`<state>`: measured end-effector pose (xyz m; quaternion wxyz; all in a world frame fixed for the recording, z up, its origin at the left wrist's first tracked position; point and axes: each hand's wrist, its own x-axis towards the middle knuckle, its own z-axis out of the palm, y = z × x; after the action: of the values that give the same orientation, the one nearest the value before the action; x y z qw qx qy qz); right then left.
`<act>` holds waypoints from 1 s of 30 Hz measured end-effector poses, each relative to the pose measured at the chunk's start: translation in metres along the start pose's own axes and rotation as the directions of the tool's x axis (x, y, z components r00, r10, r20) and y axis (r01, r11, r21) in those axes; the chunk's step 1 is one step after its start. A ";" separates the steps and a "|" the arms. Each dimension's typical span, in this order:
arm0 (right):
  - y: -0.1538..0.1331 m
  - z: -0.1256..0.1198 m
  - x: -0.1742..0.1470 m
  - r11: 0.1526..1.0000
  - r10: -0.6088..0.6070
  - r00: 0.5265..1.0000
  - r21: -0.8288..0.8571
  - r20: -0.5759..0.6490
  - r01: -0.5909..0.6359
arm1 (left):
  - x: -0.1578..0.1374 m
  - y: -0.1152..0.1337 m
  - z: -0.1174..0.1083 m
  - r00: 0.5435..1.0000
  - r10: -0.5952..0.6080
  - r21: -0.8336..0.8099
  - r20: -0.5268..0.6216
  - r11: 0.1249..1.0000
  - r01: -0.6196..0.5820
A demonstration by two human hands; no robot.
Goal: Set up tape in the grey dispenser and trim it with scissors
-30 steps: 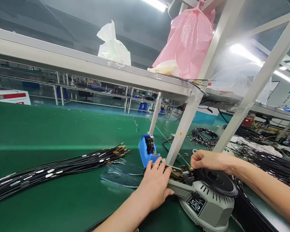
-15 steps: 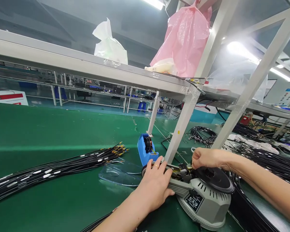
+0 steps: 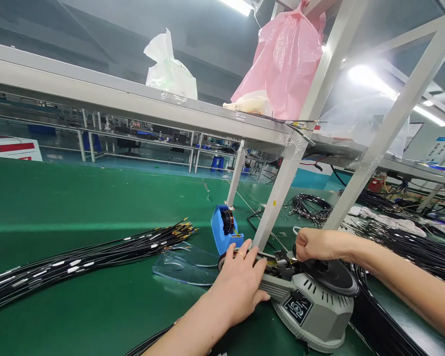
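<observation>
A grey automatic tape dispenser [image 3: 319, 306] with a round black turntable [image 3: 335, 277] stands on the green bench at the right. My left hand [image 3: 241, 279], a ring on one finger, rests over the dispenser's extended left side with its fingers spread. At the dispenser's head, beside the turntable, my right hand [image 3: 313, 244] is closed with the fingertips curled down into the mechanism. Whatever those fingertips pinch is hidden. Just behind my left hand sits a blue tape dispenser [image 3: 222, 235] carrying a dark roll. A clear plastic piece [image 3: 183, 267] lies flat left of my left hand.
A bundle of black cables [image 3: 96, 257] with yellowish tips runs across the left of the bench. More black cables [image 3: 396, 242] lie at the right, with a coiled bundle [image 3: 311, 207] behind. A white post [image 3: 278, 202] rises beside the dispensers, supporting a shelf [image 3: 126, 101] overhead.
Almost nothing differs. Both hands stay at the grey dispenser, and the view has shifted very slightly.
</observation>
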<state>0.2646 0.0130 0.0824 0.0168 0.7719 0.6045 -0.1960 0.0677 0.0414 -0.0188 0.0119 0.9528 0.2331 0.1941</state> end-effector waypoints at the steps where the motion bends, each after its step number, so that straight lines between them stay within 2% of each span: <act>1: -0.002 0.000 0.000 1.000 0.004 1.000 -0.017 -0.001 -0.004 | 0.000 0.000 0.000 1.000 0.002 0.000 -0.002 1.000 -0.002; 8: -0.009 -0.001 -0.001 0.990 0.029 0.999 -0.137 -0.032 -0.033 | -0.004 -0.007 -0.001 0.994 -0.019 -0.037 -0.106 0.999 0.015; 14: 0.006 -0.004 -0.002 0.990 0.091 0.992 -0.098 -0.086 -0.099 | -0.007 -0.017 -0.015 0.994 -0.036 -0.046 -0.103 0.998 0.031; 19: 0.015 0.010 -0.011 0.998 0.033 0.968 -0.037 -0.248 -0.044 | -0.009 -0.024 -0.029 0.998 -0.037 -0.014 -0.056 0.999 0.037; 22: 0.019 0.035 -0.024 0.995 -0.060 0.927 -0.092 -0.371 0.028 | -0.018 -0.042 -0.037 0.995 -0.096 0.032 0.028 0.995 0.096; 25: 0.025 0.064 -0.034 0.959 -0.211 0.843 -0.273 -0.495 0.080 | -0.035 -0.069 -0.041 0.971 -0.214 0.080 0.105 0.975 0.206; 28: 0.028 0.080 -0.036 0.902 -0.337 0.743 -0.424 -0.578 0.080 | -0.054 -0.096 -0.044 0.919 -0.358 0.139 0.165 0.931 0.338; 30: 0.029 0.083 -0.036 0.897 -0.350 0.710 -0.438 -0.611 0.065 | -0.066 -0.112 -0.045 0.877 -0.442 0.153 0.189 0.895 0.418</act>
<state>0.2613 -0.0496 0.0115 -0.0753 0.6961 0.6793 0.2197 -0.0521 0.1085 -0.0142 0.0291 0.8918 0.4465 0.0676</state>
